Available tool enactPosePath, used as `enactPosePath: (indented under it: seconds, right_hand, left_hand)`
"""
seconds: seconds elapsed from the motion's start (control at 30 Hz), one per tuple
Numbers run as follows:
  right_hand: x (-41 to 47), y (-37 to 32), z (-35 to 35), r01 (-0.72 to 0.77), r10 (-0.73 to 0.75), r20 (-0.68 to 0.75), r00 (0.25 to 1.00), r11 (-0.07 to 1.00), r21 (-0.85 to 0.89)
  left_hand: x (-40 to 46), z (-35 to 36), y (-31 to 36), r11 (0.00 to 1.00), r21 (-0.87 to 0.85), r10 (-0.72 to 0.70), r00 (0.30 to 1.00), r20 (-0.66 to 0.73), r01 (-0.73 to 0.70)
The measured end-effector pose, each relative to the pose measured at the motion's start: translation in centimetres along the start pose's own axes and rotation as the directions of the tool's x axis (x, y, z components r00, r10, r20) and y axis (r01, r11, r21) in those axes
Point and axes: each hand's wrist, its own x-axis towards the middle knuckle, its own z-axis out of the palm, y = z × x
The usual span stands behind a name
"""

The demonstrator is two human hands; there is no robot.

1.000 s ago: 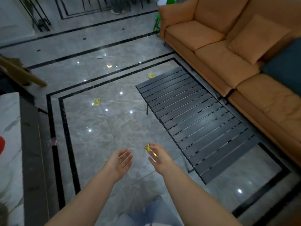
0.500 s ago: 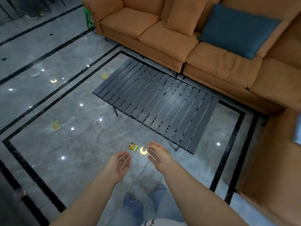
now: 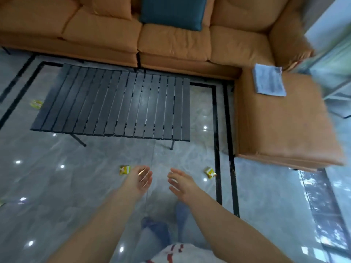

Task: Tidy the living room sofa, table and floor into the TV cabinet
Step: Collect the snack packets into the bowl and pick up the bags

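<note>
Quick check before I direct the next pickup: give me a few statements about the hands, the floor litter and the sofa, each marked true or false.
1. Both hands, left hand and right hand, are empty. True.
2. Yellow packets lie on the slatted table. False: the near-left packet, near-right packet and far-left packet lie on the floor.
3. A folded blue cloth lies on the sofa's chaise. True.
4. The teal cushion is on the floor. False: it is on the sofa.

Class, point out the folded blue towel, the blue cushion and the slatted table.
folded blue towel (image 3: 269,80), head view, middle of its top face
blue cushion (image 3: 173,11), head view, centre of its front
slatted table (image 3: 117,103), head view, a middle slat
</note>
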Motion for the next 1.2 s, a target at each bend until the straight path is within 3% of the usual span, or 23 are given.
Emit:
enactPosePath:
  seconds: [0.27,0.43,0.67,1.0,1.2]
  right_hand:
    - [-1.6,0.9,-7.4,0.055,-0.027,-0.164,0.986,0.984,0.167]
    - [-2.2,0.5,-13.4,0.092,-0.041,-0.177,0.983,0.952,0.291]
    - [-1.4,-2.0,-22.4,0.14,-0.066,-0.186,0.98,0.898,0.418]
    - [-1.4,-4.4,-35.6,0.07,-0.017,-0.176,0.984,0.95,0.304]
    - [0.5,-6.8,-39.8,0.047,0.012,-0.221,0.975,0.964,0.261]
  left_hand:
    - [-0.7,5.0,-4.0,0.988,0.146,-0.069,0.994,0.087,0.056]
    - [-0.3,8.0,-5.5,0.979,0.181,-0.116,0.989,0.092,0.098]
    - [-1.5,14.4,-9.3,0.978,0.209,-0.039,0.987,0.159,0.005]
    - [-1.1,22.8,-20.5,0.982,0.174,-0.09,0.993,0.082,0.075]
    - [-0.9,24.9,-22.6,0.99,0.122,-0.076,0.995,0.071,0.067]
